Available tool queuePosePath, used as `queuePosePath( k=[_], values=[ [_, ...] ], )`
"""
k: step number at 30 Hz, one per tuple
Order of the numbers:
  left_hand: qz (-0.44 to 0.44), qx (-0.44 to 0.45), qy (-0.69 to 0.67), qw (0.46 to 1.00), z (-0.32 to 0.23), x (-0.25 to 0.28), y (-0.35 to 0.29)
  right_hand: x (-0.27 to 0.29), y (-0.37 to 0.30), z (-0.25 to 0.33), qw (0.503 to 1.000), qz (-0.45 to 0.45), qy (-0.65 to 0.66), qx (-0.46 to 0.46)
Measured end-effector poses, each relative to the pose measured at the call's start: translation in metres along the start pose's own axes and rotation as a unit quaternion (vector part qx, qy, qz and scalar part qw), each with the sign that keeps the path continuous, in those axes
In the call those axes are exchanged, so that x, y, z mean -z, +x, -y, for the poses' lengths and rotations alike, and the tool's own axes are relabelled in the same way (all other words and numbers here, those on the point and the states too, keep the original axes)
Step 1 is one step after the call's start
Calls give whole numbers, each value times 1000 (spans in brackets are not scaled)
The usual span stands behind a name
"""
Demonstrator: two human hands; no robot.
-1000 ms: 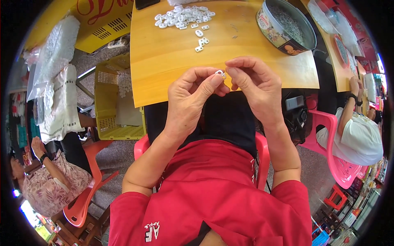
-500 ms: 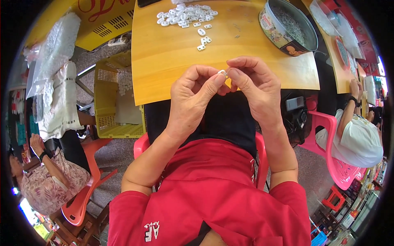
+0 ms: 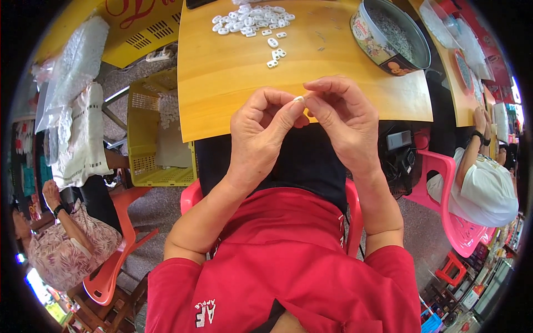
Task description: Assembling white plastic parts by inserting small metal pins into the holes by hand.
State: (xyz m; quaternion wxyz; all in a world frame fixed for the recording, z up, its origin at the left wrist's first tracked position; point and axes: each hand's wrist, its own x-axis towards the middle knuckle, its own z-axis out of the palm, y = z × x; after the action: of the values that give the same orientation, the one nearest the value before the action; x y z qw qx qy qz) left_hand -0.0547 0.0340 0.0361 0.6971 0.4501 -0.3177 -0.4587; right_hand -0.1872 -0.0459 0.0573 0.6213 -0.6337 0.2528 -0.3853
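My left hand [image 3: 260, 125] pinches a small white plastic piece [image 3: 299, 99] between thumb and forefinger, above the table's near edge. Right beside it, my right hand [image 3: 347, 119] has its thumb and fingers closed at the piece's side. Whatever the right fingertips hold, if anything, is too small to make out. Farther up the table lie loose white oval two-hole pieces [image 3: 272, 43] and a little cluster of white pieces [image 3: 276, 56]. Behind them spreads a heap of similar white pieces [image 3: 250, 21].
A round tin [image 3: 383, 50] full of small metal bits stands at the table's [image 3: 222, 83] right, with a few thin metal bits [image 3: 321, 49] beside it. A yellow crate [image 3: 161, 175] is on the left. Other people sit on both sides, one in a white shirt [image 3: 488, 191].
Both hands stay almost in place. My fingertips have shifted slightly to the left, and less of the white piece shows between them.
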Motion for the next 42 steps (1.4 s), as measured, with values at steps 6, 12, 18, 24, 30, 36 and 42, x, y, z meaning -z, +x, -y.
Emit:
queuePosePath(
  k=[6, 12, 18, 24, 30, 36, 42],
  values=[
    [5, 8, 14, 1000, 4, 11, 4, -5, 0, -10, 999, 6, 26, -22],
    [17, 35, -9, 999, -2, 14, 8, 2, 4, -5, 997, 19, 49, -57],
    [28, 49, -41, 998, -1, 15, 8, 14, 10, 8, 998, 43, 5, -52],
    [57, 43, -11, 997, -5, 17, 7, 25, 27, 22, 922, 148, -320, 161],
    [89, 35, 54, 994, -8, 17, 5, 27, 35, 32, 855, 193, -419, 236],
    [109, 23, 73, 991, -11, 15, 2, 31, 37, 34, 825, 235, -449, 248],
    [94, -22, 96, 991, -8, 12, 2, 32, 37, 34, 826, 253, -430, 261]
  ],
)
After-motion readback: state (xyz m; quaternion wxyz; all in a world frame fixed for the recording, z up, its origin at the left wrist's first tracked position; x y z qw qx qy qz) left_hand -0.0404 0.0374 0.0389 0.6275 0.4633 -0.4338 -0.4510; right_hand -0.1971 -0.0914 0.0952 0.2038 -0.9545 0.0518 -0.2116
